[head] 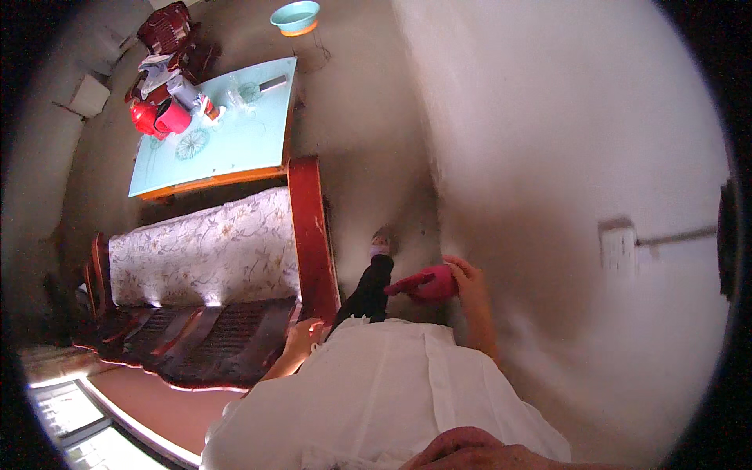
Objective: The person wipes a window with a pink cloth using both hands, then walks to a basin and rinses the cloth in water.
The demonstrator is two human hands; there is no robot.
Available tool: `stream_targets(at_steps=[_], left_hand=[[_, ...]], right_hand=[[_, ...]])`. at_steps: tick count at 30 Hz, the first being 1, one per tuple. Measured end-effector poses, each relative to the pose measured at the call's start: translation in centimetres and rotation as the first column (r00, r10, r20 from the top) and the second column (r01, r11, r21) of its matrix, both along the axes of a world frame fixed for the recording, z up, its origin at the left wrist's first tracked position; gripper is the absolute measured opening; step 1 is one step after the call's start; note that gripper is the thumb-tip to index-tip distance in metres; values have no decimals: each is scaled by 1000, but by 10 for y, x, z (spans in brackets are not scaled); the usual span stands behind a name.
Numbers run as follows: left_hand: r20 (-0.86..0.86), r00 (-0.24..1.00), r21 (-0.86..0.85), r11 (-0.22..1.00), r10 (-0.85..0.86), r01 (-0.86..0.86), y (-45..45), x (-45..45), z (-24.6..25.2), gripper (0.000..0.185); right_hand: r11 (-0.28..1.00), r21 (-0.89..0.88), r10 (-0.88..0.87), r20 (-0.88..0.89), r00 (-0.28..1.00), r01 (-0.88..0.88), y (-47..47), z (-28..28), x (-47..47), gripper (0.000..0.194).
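At my right side, my right hand [464, 279] has its fingers closed around a dark pink item [432, 285], which looks soft like cloth or a glove. A narrow end of it points left, toward my dark trouser leg [371, 285]. My left hand [304, 339] hangs at my other side, close to the red wooden armrest [308, 235] of a bench sofa. Its fingers are partly hidden, and I cannot tell whether it touches the wood.
The wooden sofa [217, 341] with a floral seat cushion [205, 252] lies along my left. Beyond stands a glass-topped table [241, 153] bearing red containers [173, 116] and a dark flat object [273, 83]. A blue basin [295, 17] is farther off. A pale wall [529, 117] runs along my right.
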State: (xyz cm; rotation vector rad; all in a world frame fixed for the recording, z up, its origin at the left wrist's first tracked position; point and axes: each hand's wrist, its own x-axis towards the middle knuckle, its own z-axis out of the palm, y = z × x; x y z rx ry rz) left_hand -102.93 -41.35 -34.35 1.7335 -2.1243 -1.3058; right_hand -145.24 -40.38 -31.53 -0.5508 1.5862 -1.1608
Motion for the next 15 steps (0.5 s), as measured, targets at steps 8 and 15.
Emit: stream_targets(at_steps=[8,15], left_hand=[[-167,940,-207,922,296,-327,-227,-118,-23,27],[-404,912,-125,992,-75,26,-403,-254,22,41]], right_hand=[[982,-92,140,-240,961,-166,-220,15,-55,28],[941,-244,193,-175,966,-232,-368,53,-79,26]])
